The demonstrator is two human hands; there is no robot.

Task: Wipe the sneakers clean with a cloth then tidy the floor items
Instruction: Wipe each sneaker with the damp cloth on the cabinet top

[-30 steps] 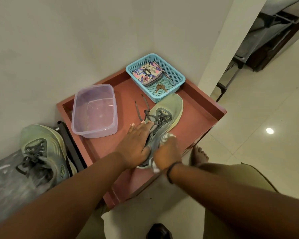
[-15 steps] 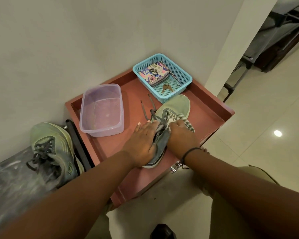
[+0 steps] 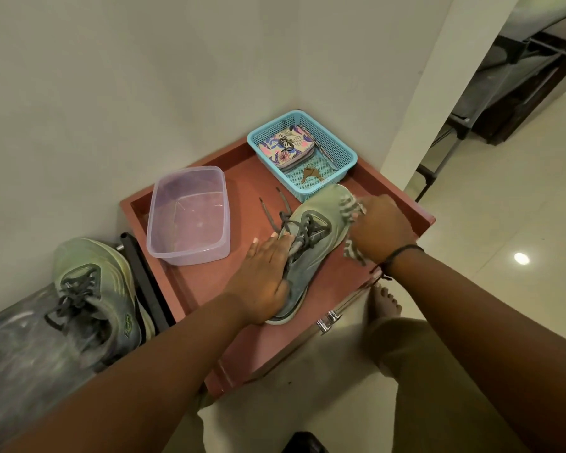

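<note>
A pale green and grey sneaker (image 3: pixel 311 230) lies on the reddish-brown low table (image 3: pixel 209 282), toe pointing toward the far corner. My left hand (image 3: pixel 265 276) lies on its heel and ankle part, fingers straight along the shoe, thumb on the other side. My right hand (image 3: pixel 381 230) grips a striped grey-and-white cloth (image 3: pixel 348 206) against the toe's right side; cloth ends stick out above and below the hand. The second sneaker (image 3: pixel 95 295) sits to the left on a shiny grey surface.
A clear plastic tub (image 3: pixel 188 214) stands on the table's left part. A blue mesh basket (image 3: pixel 303 155) in the far corner holds a patterned pouch and keys. White walls close the back. My bare foot (image 3: pixel 384 299) is on the tiled floor at right.
My right hand has slid the cloth from the sneaker's heel side forward along the shoe to the toe. My left hand has stayed on the heel part.
</note>
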